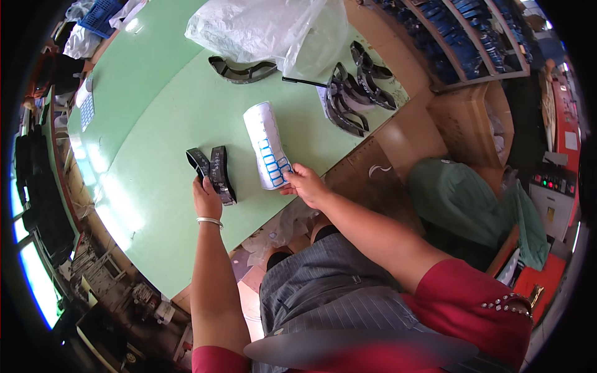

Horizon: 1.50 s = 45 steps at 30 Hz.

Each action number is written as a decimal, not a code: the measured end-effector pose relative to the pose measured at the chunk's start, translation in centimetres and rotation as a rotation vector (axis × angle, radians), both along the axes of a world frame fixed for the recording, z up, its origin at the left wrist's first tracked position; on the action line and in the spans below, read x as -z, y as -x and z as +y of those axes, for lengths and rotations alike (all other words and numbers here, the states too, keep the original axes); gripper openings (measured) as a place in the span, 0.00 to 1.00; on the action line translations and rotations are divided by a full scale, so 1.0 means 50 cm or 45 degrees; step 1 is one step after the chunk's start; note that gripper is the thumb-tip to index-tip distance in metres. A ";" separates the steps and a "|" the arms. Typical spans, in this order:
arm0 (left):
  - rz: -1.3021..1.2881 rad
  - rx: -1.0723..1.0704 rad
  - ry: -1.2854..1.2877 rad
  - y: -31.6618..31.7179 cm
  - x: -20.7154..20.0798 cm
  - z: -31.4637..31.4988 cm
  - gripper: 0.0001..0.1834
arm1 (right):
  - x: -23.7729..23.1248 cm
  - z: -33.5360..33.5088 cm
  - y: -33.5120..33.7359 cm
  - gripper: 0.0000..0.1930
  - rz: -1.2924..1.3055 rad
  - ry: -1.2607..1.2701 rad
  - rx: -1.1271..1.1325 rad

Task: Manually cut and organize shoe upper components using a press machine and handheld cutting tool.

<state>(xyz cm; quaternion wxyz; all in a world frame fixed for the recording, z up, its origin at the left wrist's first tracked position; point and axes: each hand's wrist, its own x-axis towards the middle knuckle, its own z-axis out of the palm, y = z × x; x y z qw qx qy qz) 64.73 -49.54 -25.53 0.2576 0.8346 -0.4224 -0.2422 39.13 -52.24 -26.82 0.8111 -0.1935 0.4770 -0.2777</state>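
Note:
My left hand (207, 194) grips the near end of a cutting die (217, 168), a black curved band with pale markings, held at the table's left-middle. To its right, my right hand (305, 184) pinches the lower corner of a curved white sheet (263, 133). Blue-outlined blocks cover the sheet's lower part. Its fingers are closed on the edge, partly hidden by the sheet. Beyond, another black curved die (242, 70) lies alone on the green table (168, 124). Several more black dies (348, 102) stand near the table's right corner.
A clear plastic bag (267, 34) lies at the table's far edge, with a thin black rod (303, 81) in front of it. At the upper right stands a rack (463, 37) full of blue pieces. A cardboard box (466, 121) and green cloth (457, 193) are on the right.

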 end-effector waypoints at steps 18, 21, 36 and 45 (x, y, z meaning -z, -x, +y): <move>1.285 -0.193 -0.205 -0.123 -0.127 0.286 0.21 | -0.016 0.322 -0.006 0.21 0.577 -0.164 0.276; 1.574 -0.050 -0.317 -0.047 -0.207 0.321 0.33 | -0.027 0.468 0.031 0.16 0.640 -0.221 0.250; 1.577 2.032 -0.563 0.490 -0.477 0.552 0.55 | -0.013 1.457 -0.208 0.19 1.347 -0.661 0.668; 1.877 2.499 -1.283 0.627 -0.538 1.029 0.36 | 0.079 1.814 -0.591 0.19 1.255 -1.368 0.957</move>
